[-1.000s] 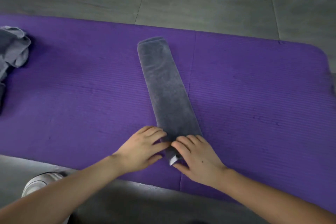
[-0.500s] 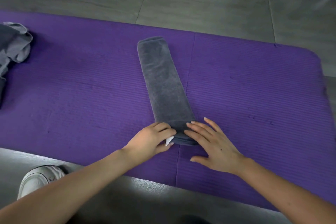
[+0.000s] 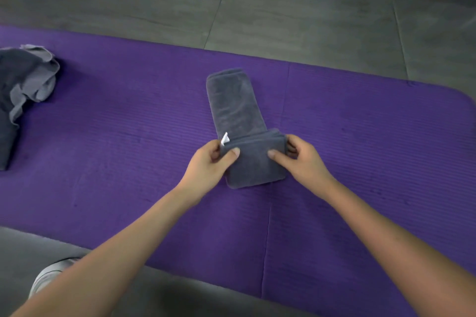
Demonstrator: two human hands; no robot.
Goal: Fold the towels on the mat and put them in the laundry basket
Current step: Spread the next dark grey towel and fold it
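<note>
- Two bare hands meet at the near end of a long grey towel; it lies about the middle of the purple mat, its far end flat on the mat and pointing away from the person, a little to the left
- Its near end is doubled over onto the strip, making a thicker folded block between the hands; the block's rounded edge faces the person; stacked layers show at its far right corner
- The left hand pinches the block's left edge; the thumb lies on top of the cloth and the other fingers curl round the edge, a narrow grip holding the towel
- The right hand pinches the right edge in the same way; the thumb is on top, and the fingers are curled round the stacked layers
- A small white tag sticks up from the towel's left edge, just beside the left hand's fingers
- A crumpled pile of grey towels sits at the left side of the mat, well apart from the hands; the frame's edge cuts it off
- The grey tiled floor lies beyond the mat; a light shoe rests on the floor at the near left, partly hidden behind the left forearm
</note>
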